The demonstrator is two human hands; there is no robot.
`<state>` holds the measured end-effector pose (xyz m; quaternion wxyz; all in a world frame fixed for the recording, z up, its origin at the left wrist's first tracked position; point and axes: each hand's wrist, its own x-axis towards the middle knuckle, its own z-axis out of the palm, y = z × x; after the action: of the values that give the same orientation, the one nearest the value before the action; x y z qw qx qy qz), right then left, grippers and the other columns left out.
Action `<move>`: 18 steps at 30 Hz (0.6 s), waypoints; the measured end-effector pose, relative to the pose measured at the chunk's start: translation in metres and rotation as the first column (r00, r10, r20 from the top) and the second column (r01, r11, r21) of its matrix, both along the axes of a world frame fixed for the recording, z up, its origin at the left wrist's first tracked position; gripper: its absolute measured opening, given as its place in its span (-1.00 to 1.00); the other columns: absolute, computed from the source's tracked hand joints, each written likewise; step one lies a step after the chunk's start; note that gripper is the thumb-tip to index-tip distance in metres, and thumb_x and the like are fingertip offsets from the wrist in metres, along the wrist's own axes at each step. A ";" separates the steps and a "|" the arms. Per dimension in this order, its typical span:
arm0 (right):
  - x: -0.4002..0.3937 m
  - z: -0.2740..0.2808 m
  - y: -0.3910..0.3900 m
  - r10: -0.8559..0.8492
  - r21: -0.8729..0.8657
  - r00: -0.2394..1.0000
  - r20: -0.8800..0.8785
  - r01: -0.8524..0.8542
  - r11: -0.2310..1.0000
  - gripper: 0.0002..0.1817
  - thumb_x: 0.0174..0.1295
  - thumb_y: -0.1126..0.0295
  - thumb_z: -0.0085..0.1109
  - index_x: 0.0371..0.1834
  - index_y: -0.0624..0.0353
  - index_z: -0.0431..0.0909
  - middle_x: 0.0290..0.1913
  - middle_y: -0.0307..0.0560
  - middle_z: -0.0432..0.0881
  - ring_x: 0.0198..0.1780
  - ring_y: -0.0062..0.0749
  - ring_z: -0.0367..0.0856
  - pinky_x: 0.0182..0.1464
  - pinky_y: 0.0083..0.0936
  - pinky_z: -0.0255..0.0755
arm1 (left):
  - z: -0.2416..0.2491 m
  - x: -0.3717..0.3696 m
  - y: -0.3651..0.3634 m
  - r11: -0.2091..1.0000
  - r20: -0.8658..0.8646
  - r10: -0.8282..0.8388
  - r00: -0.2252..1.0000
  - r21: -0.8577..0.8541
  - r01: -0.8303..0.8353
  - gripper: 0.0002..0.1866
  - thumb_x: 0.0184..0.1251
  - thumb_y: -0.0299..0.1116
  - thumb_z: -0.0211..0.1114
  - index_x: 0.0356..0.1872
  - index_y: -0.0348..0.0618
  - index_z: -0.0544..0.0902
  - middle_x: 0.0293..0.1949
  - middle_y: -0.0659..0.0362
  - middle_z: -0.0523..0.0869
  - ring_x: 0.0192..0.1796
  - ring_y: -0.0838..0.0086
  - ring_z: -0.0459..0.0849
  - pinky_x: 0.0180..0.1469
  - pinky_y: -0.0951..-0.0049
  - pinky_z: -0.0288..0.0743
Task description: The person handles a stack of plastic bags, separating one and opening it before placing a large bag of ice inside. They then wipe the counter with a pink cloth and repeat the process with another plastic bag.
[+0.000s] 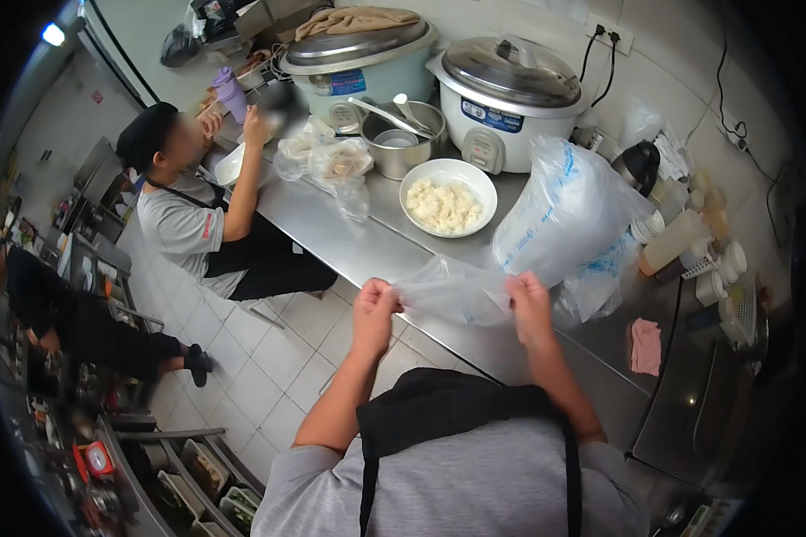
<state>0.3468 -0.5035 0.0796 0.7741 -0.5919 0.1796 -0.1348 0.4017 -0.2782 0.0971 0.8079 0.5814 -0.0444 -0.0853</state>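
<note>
A clear plastic bag [455,292] is stretched between my two hands over the front edge of the steel counter. My left hand [376,302] pinches its left end, fingers closed. At the other end my right hand [528,300] grips the bag the same way. Just beyond it stands a white bowl [412,204] of cooked rice [443,206]. To the right of the bowl, close to my right hand, sits a large bulging plastic sack [555,210] with blue print.
Two rice cookers [519,98] [358,76] and a steel pot [401,161] with utensils line the wall side. Bottles [676,240] and a pink cloth [645,346] are on the right. A seated co-worker [179,206] eats at the left end; another person [72,304] stands farther left.
</note>
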 end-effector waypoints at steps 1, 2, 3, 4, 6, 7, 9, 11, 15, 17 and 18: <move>0.002 0.003 -0.007 0.064 -0.048 0.998 -0.018 -0.064 0.997 -0.82 0.01 0.38 0.16 -0.48 0.21 0.38 -0.58 -0.35 0.37 -0.52 -0.68 0.31 -0.46 -0.71 0.23 | 0.005 0.002 0.006 0.998 -0.044 0.038 0.998 -0.043 -0.040 -0.90 0.13 -0.50 0.03 -0.56 -0.15 0.37 -0.58 0.28 0.46 -0.53 0.67 0.40 -0.43 0.68 0.31; 0.005 0.009 -0.012 0.127 -0.096 0.991 -0.039 -0.131 0.987 -0.80 -0.01 0.36 0.17 -0.46 0.21 0.37 -0.56 -0.31 0.37 -0.50 -0.64 0.32 -0.43 -0.69 0.24 | 0.009 0.003 0.009 1.000 -0.041 0.027 0.999 -0.011 -0.028 -0.90 0.10 -0.51 0.05 -0.56 -0.14 0.37 -0.61 0.29 0.45 -0.55 0.67 0.39 -0.44 0.67 0.31; 0.009 0.016 -0.012 0.194 -0.145 0.979 -0.060 -0.200 0.969 -0.78 -0.02 0.34 0.18 -0.43 0.21 0.36 -0.53 -0.28 0.38 -0.48 -0.59 0.34 -0.40 -0.67 0.26 | 0.010 0.002 0.010 1.000 -0.015 0.015 1.000 -0.007 -0.015 -0.90 0.11 -0.50 0.05 -0.56 -0.13 0.37 -0.61 0.30 0.45 -0.56 0.66 0.39 -0.44 0.67 0.31; 0.010 0.025 -0.009 0.101 -0.446 0.989 0.110 -0.042 0.894 -0.74 -0.04 0.32 0.19 -0.39 0.21 0.36 -0.49 -0.23 0.39 -0.45 -0.53 0.35 -0.37 -0.64 0.27 | 0.011 0.000 0.010 1.000 0.013 0.010 1.000 -0.004 -0.010 -0.89 0.12 -0.49 0.05 -0.56 -0.13 0.37 -0.62 0.30 0.44 -0.57 0.66 0.39 -0.45 0.67 0.32; 0.002 0.066 0.009 0.105 -0.771 0.858 0.502 0.390 0.504 -0.65 -0.09 0.28 0.22 -0.31 0.22 0.36 -0.42 -0.13 0.40 -0.40 -0.40 0.36 -0.30 -0.57 0.28 | 0.009 -0.004 0.007 1.000 0.089 0.014 0.996 0.007 -0.014 -0.88 0.15 -0.46 0.05 -0.56 -0.13 0.37 -0.64 0.31 0.44 -0.58 0.65 0.42 -0.45 0.66 0.33; -0.008 0.078 0.015 0.266 -0.769 0.798 0.540 0.339 0.543 -0.60 -0.12 0.26 0.25 -0.27 0.22 0.36 -0.36 -0.05 0.39 -0.33 -0.29 0.37 -0.26 -0.50 0.29 | 0.011 -0.006 0.003 1.000 0.082 -0.010 0.997 -0.020 0.012 -0.88 0.15 -0.45 0.06 -0.55 -0.13 0.37 -0.63 0.30 0.45 -0.56 0.64 0.44 -0.45 0.66 0.33; -0.016 0.094 0.033 0.472 -0.810 0.732 0.491 0.185 0.557 -0.55 -0.14 0.24 0.26 -0.21 0.22 0.35 -0.32 0.04 0.41 -0.28 -0.16 0.40 -0.23 -0.41 0.30 | 0.018 -0.016 -0.005 0.994 0.057 -0.073 0.996 -0.072 0.077 -0.88 0.16 -0.44 0.06 -0.54 -0.13 0.37 -0.61 0.28 0.47 -0.53 0.63 0.47 -0.45 0.65 0.33; -0.019 0.104 0.063 0.564 -0.862 0.753 0.338 0.008 0.506 -0.54 -0.12 0.24 0.24 -0.18 0.22 0.35 -0.35 0.05 0.46 -0.30 -0.13 0.45 -0.27 -0.38 0.32 | 0.027 -0.020 -0.009 0.974 -0.010 -0.128 0.992 -0.190 0.124 -0.89 0.16 -0.44 0.07 -0.52 -0.14 0.37 -0.59 0.27 0.48 -0.51 0.61 0.50 -0.45 0.64 0.33; -0.016 0.053 0.050 0.559 -0.747 0.795 -0.237 -0.517 0.418 -0.67 -0.03 0.22 0.15 -0.30 0.23 0.41 -0.46 0.07 0.50 -0.43 -0.11 0.50 -0.38 -0.36 0.34 | 0.047 -0.011 0.006 0.980 0.041 -0.139 0.989 -0.140 0.144 -0.92 0.15 -0.45 0.06 -0.49 -0.14 0.37 -0.54 0.25 0.49 -0.46 0.59 0.50 -0.41 0.64 0.34; -0.016 0.038 0.042 0.588 -0.826 0.768 -0.254 -0.488 0.281 -0.71 0.01 0.21 0.09 -0.37 0.23 0.45 -0.51 0.06 0.51 -0.50 -0.11 0.50 -0.43 -0.38 0.34 | 0.066 -0.013 0.013 0.983 0.301 -0.085 0.950 -0.130 0.129 -0.92 0.13 -0.48 0.02 -0.35 -0.20 0.40 -0.32 0.18 0.48 -0.29 0.56 0.48 -0.25 0.62 0.33; -0.016 0.038 0.042 0.592 -0.790 0.756 -0.278 -0.531 0.306 -0.72 0.02 0.21 0.08 -0.39 0.23 0.46 -0.49 0.07 0.51 -0.49 -0.10 0.49 -0.42 -0.37 0.34 | 0.093 -0.024 0.015 0.981 0.425 -0.030 0.905 -0.159 0.107 -0.86 0.12 -0.47 0.01 -0.28 -0.23 0.41 -0.25 0.15 0.46 -0.23 0.53 0.46 -0.19 0.59 0.33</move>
<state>0.3305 -0.4619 0.1181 0.3965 -0.9040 -0.1500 0.0558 0.3778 -0.2628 0.1905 0.8246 0.5095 -0.2454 0.0176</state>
